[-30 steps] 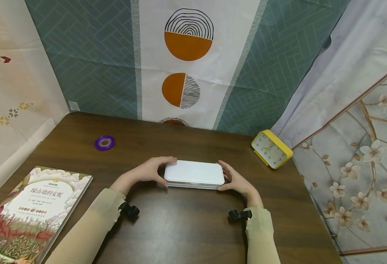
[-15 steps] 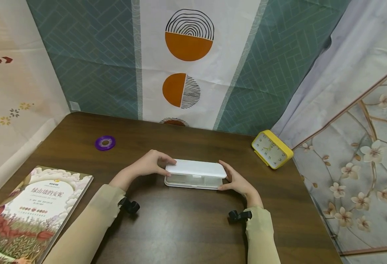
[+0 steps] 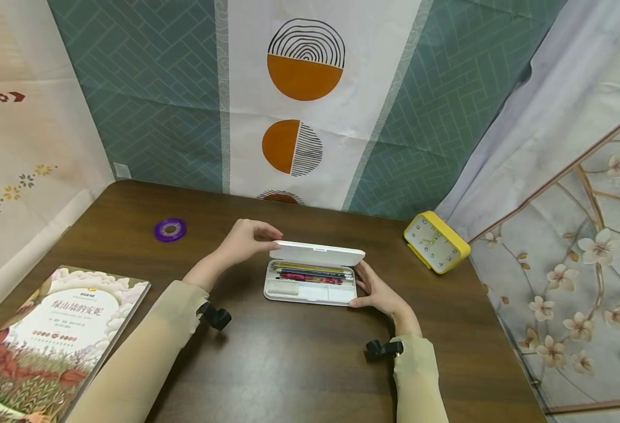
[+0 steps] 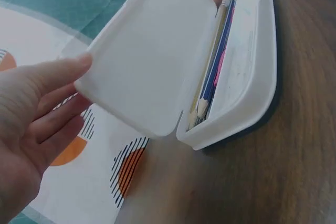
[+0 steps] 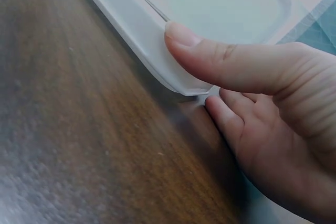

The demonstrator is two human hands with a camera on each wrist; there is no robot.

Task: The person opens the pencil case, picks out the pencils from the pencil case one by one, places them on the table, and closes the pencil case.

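A white pencil case [image 3: 316, 292] lies on the table with its hinged lid [image 3: 317, 254] tilted up toward the back. My left hand [image 3: 243, 241] pinches the lid's left edge; in the left wrist view the thumb [image 4: 65, 72] lies on its inner face and the fingers are behind. My right hand [image 3: 384, 292] grips the case's right end, its thumb [image 5: 226, 64] at the front corner. Several pencils [image 4: 212, 85] and a pinkish-red pen [image 3: 310, 277] lie in the rear compartment. A pale block [image 3: 282, 287] sits in the front left one.
A brown wooden table [image 3: 299, 364] stands against a patterned curtain. An illustrated book [image 3: 71, 329] lies at the left, with a purple ring-shaped roll [image 3: 163, 234] beyond it. At the back right is a yellow alarm clock [image 3: 436, 242].
My left hand has risen and moved back with the lid, swinging the case from closed to open and exposing the pencils. The right hand has stayed at the right end.
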